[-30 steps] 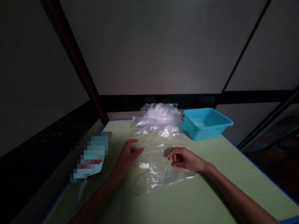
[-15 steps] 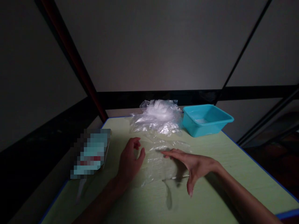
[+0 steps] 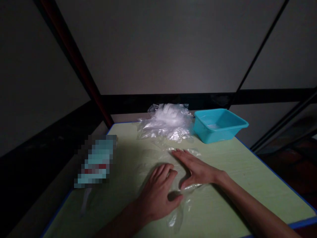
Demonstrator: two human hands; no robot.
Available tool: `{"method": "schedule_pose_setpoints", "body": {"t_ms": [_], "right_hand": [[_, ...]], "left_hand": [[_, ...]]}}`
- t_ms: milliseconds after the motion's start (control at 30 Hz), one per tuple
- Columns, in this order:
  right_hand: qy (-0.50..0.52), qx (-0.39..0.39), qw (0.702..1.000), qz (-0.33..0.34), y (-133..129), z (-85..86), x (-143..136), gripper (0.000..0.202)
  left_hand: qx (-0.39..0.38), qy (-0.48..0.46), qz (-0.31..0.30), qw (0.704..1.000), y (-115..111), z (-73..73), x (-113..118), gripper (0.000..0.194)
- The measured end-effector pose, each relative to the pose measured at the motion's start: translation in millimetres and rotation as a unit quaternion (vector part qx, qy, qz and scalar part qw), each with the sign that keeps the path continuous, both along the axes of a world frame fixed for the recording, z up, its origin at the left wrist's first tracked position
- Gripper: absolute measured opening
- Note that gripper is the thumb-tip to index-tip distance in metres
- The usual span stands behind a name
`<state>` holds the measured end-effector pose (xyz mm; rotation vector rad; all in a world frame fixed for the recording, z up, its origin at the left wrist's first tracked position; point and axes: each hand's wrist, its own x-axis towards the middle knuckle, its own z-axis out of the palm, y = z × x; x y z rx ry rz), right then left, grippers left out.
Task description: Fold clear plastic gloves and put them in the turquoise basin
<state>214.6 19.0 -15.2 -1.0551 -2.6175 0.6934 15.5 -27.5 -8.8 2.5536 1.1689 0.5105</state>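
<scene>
Near the left edge of the surface [image 3: 237, 155] lies a pixelated pale-teal item [image 3: 99, 162], a thin whitish strip [image 3: 86, 201] below it. The left hand [image 3: 162, 191] bends over the clear plastic bag [image 3: 176, 186], its grip wide, thumb apart from the fingers. The bag lies flat mid-surface, between the near and far edges; behind it, crumpled clear plastic [image 3: 165, 122] sits at the far edge. The right hand [image 3: 195, 168], grip also wide, spreads over the bag's right part. A turquoise basin [image 3: 210, 134] stands at the far right corner.
</scene>
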Motion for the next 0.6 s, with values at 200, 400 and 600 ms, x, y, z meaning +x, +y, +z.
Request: {"method": "schedule_pose_setpoints", "body": {"t_ms": [200,400,600], "right_hand": [[0.022,-0.052,0.997,0.057,5,7.5,12,0.109],[0.180,0.026,0.982,-0.050,5,19.8,-1,0.048],[0.129,0.090,0.985,-0.072,-7,9.8,-36,0.039]], "left_hand": [[0.004,0.070,-0.059,0.996,-1,-2.6,-7,0.073],[0.029,0.019,0.004,0.999,1,4.9,-3,0.044],[0.093,0.037,0.065,0.993,35,-12.2,-12,0.037]]}}
